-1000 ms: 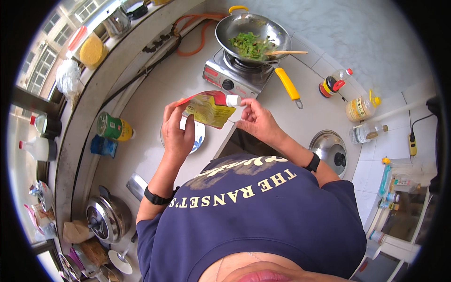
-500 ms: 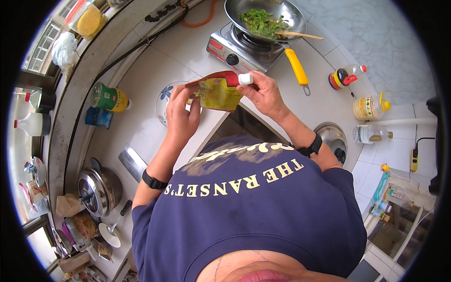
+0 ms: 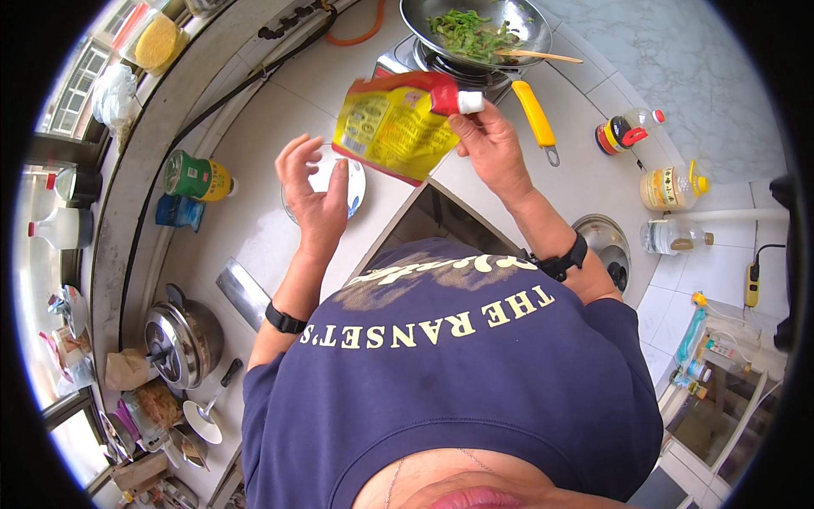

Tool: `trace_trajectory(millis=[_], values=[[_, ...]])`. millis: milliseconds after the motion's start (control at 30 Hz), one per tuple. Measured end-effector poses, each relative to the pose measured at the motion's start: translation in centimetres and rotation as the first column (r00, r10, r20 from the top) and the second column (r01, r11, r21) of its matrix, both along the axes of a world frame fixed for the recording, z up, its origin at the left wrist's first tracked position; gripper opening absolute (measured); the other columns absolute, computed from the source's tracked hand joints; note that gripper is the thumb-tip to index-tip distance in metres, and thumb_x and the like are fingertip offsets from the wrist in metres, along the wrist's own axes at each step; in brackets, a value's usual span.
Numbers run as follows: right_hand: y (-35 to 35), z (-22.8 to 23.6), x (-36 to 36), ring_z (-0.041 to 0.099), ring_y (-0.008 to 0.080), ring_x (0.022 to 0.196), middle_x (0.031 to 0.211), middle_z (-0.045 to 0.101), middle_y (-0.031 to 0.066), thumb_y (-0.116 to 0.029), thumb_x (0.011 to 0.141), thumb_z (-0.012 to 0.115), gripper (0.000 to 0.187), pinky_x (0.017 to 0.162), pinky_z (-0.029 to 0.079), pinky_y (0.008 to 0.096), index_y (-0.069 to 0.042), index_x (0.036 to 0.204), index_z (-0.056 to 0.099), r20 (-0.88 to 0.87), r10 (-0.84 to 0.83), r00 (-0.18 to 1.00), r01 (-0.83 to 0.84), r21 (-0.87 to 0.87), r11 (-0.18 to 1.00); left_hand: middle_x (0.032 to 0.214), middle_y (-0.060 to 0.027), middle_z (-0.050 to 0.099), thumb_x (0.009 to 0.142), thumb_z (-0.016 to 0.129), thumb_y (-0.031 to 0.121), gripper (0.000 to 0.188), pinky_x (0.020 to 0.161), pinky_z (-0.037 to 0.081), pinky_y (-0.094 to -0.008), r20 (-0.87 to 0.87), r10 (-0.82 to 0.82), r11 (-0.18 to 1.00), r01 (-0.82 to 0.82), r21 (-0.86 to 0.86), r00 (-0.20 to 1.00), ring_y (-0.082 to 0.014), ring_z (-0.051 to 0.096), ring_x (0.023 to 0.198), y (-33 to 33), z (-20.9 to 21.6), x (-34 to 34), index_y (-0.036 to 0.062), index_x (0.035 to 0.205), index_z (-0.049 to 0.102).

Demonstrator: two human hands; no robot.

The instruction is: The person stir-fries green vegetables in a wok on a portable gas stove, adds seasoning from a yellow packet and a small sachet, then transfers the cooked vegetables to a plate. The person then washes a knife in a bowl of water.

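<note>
My right hand grips a red and yellow spouted pouch near its white screw cap. The pouch hangs tilted, cap toward the right. My left hand is off the pouch, empty, fingers apart, over a white plate with blue flowers. Ahead, a wok sits on a portable gas stove. Chopped green vegetables lie in it, with a wooden utensil resting over its rim. The wok's yellow handle points toward me, close to my right hand.
A broad metal blade and a lidded pot are at left, near a ladle. Bottles stand by the left wall, including a green and yellow one. On the right are a metal lid, a sauce bottle and an oil bottle.
My left hand has let go of the pouch and opened. My right hand has lifted the pouch slightly up and to the right, turning its printed side more into view.
</note>
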State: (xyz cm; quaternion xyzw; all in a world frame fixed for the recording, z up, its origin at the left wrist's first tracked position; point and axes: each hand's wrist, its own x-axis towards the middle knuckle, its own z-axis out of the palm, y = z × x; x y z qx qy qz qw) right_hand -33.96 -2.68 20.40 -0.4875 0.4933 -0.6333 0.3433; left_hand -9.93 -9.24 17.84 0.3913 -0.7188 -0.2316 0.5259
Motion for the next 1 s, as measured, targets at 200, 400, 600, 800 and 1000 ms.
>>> trace_trajectory(millis=[200,400,600,800,1000], values=[[-0.4,0.1,0.5,0.047,0.0031,0.061,0.081,0.058,-0.0038,-0.017,0.094,0.062,0.020,0.055,0.043,0.0183,-0.008,0.112,0.062,0.201,0.060,0.978,-0.063,0.007,0.998,0.113,-0.0072,0.060,0.088,0.070,0.022,0.042,0.092,0.047,-0.0391,-0.798,0.096,0.217,0.770,0.600,0.595,-0.0200,0.057,0.103,0.9,-4.5,-0.7,0.0060,0.121,0.049],[-0.4,0.3,1.6,0.048,0.0026,0.063,0.086,0.058,-0.0024,-0.023,0.093,0.065,0.026,0.057,0.045,0.0179,-0.005,0.109,0.059,0.171,0.106,0.980,-0.115,0.046,0.992,0.132,-0.0078,0.054,0.092,0.062,0.015,0.046,0.100,0.044,-0.0462,-0.861,0.059,0.275,0.820,0.501,0.506,-0.0265,0.052,0.122,1.1,-4.4,-0.9,0.0102,0.133,0.042],[-0.9,0.4,0.2,0.046,0.0030,0.058,0.073,0.052,-0.0025,-0.038,0.094,0.060,0.034,0.052,0.039,0.0180,-0.004,0.093,0.054,0.205,0.090,0.975,-0.103,0.054,0.993,0.135,-0.0082,0.052,0.095,0.056,0.011,0.042,0.104,0.040,-0.0485,-0.818,0.047,0.292,0.775,0.560,0.573,-0.0266,0.050,0.125,1.5,-5.0,-0.2,0.0089,0.134,0.041],[-1.2,-0.4,0.1,0.054,0.0038,0.065,0.075,0.058,-0.0004,-0.017,0.093,0.064,0.016,0.061,0.047,0.0191,-0.002,0.094,0.058,0.027,0.010,1.000,-0.012,0.082,0.997,0.131,-0.0124,0.055,0.094,0.055,0.006,0.038,0.099,0.044,-0.0462,-0.801,0.138,0.316,0.741,0.593,0.583,-0.0281,0.054,0.119,1.8,-5.2,0.0,0.0007,0.130,0.044],[-0.9,-0.4,0.3,0.057,0.0048,0.070,0.084,0.062,0.0012,-0.012,0.091,0.065,0.014,0.065,0.050,0.0202,-0.002,0.101,0.060,0.102,-0.025,0.994,0.020,0.058,0.998,0.132,-0.0124,0.054,0.094,0.055,0.004,0.038,0.107,0.038,-0.0456,-0.797,0.213,0.306,0.736,0.604,0.565,-0.0263,0.053,0.122,1.7,-5.0,0.0,0.0013,0.130,0.044]])
